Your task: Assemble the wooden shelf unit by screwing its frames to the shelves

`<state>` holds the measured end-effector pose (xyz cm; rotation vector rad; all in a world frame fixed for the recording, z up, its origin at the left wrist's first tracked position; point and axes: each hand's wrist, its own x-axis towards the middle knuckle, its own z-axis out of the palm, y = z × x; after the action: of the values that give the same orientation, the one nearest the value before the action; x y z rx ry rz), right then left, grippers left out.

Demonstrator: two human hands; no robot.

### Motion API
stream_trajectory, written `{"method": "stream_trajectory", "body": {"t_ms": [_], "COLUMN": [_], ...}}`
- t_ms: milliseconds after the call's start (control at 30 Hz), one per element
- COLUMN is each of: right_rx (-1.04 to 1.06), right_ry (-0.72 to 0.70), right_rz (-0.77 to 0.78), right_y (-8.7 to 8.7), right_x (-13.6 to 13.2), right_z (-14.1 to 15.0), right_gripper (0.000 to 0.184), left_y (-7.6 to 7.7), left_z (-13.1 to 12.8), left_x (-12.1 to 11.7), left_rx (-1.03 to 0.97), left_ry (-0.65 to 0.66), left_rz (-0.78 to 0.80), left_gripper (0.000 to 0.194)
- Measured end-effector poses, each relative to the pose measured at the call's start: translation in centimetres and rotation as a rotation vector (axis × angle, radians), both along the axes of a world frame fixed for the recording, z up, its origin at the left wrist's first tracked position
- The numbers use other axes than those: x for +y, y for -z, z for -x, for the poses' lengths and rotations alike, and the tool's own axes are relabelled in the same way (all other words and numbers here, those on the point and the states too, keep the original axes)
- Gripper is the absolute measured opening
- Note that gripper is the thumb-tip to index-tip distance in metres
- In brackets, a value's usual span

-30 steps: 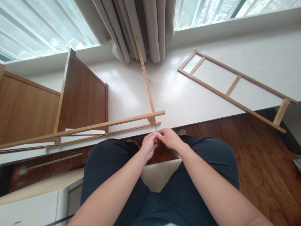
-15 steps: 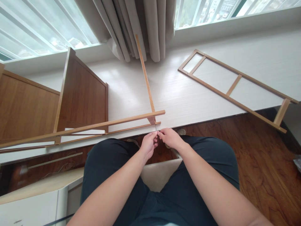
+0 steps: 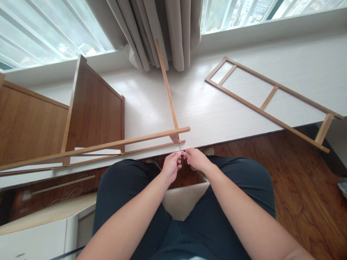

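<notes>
My left hand and my right hand meet fingertip to fingertip at the front edge of the white ledge. Both are closed in a pinch around a thin metal rod that looks like a hex key. Its far end points at the lower rail of a wooden frame, close to the joint with a crosspiece. Whether its tip sits in a screw is too small to tell. A long wooden strip runs from that joint back toward the curtain.
A separate ladder-like wooden frame lies on the white ledge at the right, overhanging its edge. Brown wooden panels stand at the left. Behind are a curtain and windows. A white cabinet is at lower left.
My hands stay pinched at the same spot, with only a slight shift of the fingers around the thin rod. The wooden frames have not moved.
</notes>
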<state>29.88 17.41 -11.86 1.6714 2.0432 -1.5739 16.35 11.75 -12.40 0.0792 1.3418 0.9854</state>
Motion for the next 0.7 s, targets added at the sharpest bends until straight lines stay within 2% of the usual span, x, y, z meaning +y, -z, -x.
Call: {"method": "stream_trajectory", "body": {"t_ms": [167,467,700], "right_rx": [0.005,0.060,0.127], "right_ry": [-0.021,-0.038,-0.010], "right_rz": [0.003,-0.005,0.056], "right_y": [0.11,0.40,0.05], "right_x": [-0.09,-0.19,-0.09], "right_z": [0.16,0.34,0.27], "right_gripper": [0.030,0.034,0.034], "left_y": [-0.01,0.13,0.01], "left_z": [0.00,0.05,-0.08], "left_x": [0.05,-0.01,-0.12], "left_rx": [-0.002,0.004,0.029], "left_ry": [-0.011,-0.022,-0.006], "left_rz": [-0.006,-0.009,-0.023], "left_gripper": [0.040,0.041,0.042]}}
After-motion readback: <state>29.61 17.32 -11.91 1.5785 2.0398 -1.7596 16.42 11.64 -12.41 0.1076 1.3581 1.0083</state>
